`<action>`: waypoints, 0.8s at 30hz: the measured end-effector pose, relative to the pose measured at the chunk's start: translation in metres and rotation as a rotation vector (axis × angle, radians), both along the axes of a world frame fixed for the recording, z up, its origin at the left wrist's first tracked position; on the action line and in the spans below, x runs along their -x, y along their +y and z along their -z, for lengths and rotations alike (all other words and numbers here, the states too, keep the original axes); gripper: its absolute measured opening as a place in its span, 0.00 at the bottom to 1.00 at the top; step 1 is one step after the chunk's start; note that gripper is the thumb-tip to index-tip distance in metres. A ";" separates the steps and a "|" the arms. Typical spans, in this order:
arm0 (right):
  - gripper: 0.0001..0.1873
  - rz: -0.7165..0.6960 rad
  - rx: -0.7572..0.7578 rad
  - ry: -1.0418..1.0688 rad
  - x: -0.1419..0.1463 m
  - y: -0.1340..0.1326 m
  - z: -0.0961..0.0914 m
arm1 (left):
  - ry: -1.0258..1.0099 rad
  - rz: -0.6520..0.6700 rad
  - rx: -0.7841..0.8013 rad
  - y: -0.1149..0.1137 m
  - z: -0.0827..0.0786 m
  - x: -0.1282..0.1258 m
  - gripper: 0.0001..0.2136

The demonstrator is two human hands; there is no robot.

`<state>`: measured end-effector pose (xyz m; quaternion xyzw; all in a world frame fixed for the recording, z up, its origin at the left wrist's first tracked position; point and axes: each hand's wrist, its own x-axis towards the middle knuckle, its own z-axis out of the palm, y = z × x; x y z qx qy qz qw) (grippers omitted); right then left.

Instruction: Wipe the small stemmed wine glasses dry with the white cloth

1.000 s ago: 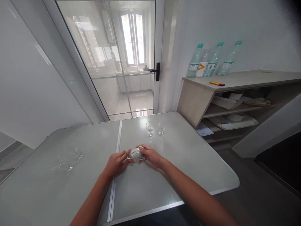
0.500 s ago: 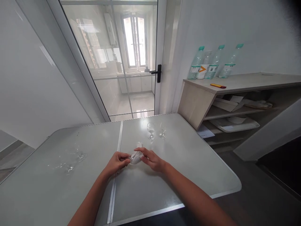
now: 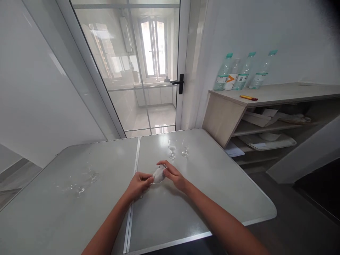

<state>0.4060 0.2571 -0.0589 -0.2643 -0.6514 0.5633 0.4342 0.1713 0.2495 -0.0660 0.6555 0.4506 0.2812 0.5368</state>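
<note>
A small clear stemmed glass (image 3: 157,181) is held tilted above the middle of the table, with a crumpled white cloth or tissue (image 3: 159,175) in or against its bowl. My left hand (image 3: 140,185) is closed, thumb and fingers pinching the glass at its stem end. My right hand (image 3: 173,175) curls over the bowl's rim from the right, its fingers on the white cloth. Just beyond my hands stand two more stemmed glasses, one (image 3: 172,148) nearer the middle and another (image 3: 185,150) right of it, both upright.
Several clear glasses (image 3: 93,176) are on the table's left half, some apparently lying down. A metal seam (image 3: 136,156) crosses the grey table (image 3: 202,198). A wooden shelf unit (image 3: 225,109) at the right carries plastic bottles (image 3: 241,78). Behind is a glass door (image 3: 156,117).
My hands and the glass have shifted slightly right in view. My right hand has turned further over the bowl, and the white cloth sits more compactly there. The view has moved a little.
</note>
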 end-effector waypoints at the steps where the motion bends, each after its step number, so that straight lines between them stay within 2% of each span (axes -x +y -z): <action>1: 0.26 -0.005 -0.063 -0.025 -0.002 0.000 0.000 | -0.067 0.028 0.109 0.000 -0.002 0.000 0.27; 3: 0.25 -0.026 -0.160 -0.066 -0.006 0.000 0.000 | -0.146 0.069 0.255 0.001 -0.006 0.003 0.26; 6: 0.27 -0.082 -0.259 -0.114 -0.008 -0.001 0.002 | -0.171 0.109 0.378 0.003 -0.009 0.010 0.26; 9: 0.29 -0.101 -0.287 -0.146 -0.004 -0.004 0.002 | -0.137 0.105 0.337 0.004 -0.007 0.014 0.28; 11: 0.31 -0.054 -0.180 -0.105 0.002 -0.003 0.003 | -0.037 0.047 0.141 0.005 -0.003 0.015 0.28; 13: 0.32 -0.018 0.057 -0.002 0.007 -0.001 0.004 | 0.135 -0.039 -0.185 0.006 0.003 0.015 0.25; 15: 0.33 -0.046 0.332 0.130 0.011 0.002 0.006 | 0.304 -0.113 -0.521 0.005 0.010 0.015 0.19; 16: 0.32 -0.072 0.438 0.191 0.011 0.004 0.006 | 0.362 -0.137 -0.637 0.005 0.012 0.014 0.18; 18: 0.32 -0.094 0.532 0.263 0.012 0.005 0.007 | 0.396 -0.166 -0.703 0.003 0.014 0.010 0.18; 20: 0.30 -0.054 0.469 0.235 0.010 0.004 0.005 | 0.315 -0.158 -0.548 0.002 0.011 0.005 0.17; 22: 0.29 -0.010 0.335 0.152 0.008 0.001 0.003 | 0.149 -0.102 -0.238 0.001 0.006 0.003 0.21; 24: 0.28 -0.026 0.192 0.100 0.005 -0.004 -0.001 | -0.027 -0.021 0.108 0.003 0.002 0.004 0.26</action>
